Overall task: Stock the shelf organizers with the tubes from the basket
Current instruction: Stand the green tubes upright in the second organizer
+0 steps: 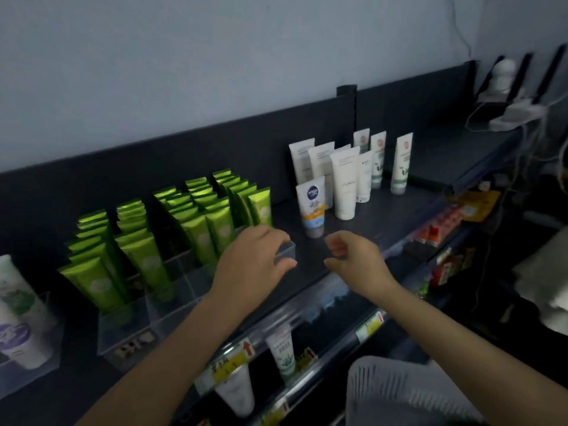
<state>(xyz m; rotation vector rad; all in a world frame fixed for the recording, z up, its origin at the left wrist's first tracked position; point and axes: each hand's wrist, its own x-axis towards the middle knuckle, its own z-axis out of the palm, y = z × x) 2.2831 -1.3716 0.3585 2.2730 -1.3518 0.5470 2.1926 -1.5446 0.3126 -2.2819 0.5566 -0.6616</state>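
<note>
A: Gripping with the left hand point(255, 259), fingers over the top edge and thumb on the front face, at the right front corner of the clear organizer point(132, 330).

B: And with the right hand point(353, 256)?

A: Holding nothing. Hanging just right of the organizer, clear of it, fingers loosely curled above the thumb.

B: Inside the organizer?

A: Packed with green tubes point(144, 259), upright, caps down, in rows running front to back. Front compartments bare.

B: And the basket point(399, 395)?

A: In front of the organizer and to its right, at the bottom edge of the head view. Pale, slotted, only partly in view. Cannot tell what lies in it.

B: Further right of the organizer?

A: Loose on the dark shelf point(368, 219), a cluster of white tubes point(345, 182), standing caps down, behind and to the right. Nearest the gripped corner, a blue-and-orange tube point(313, 207), apart from both hands.

B: To its left?

A: White-and-purple tubes point(18, 327), leaning.

B: Below it?

A: Yellow price tags point(227, 364) along a lower shelf edge.
</note>
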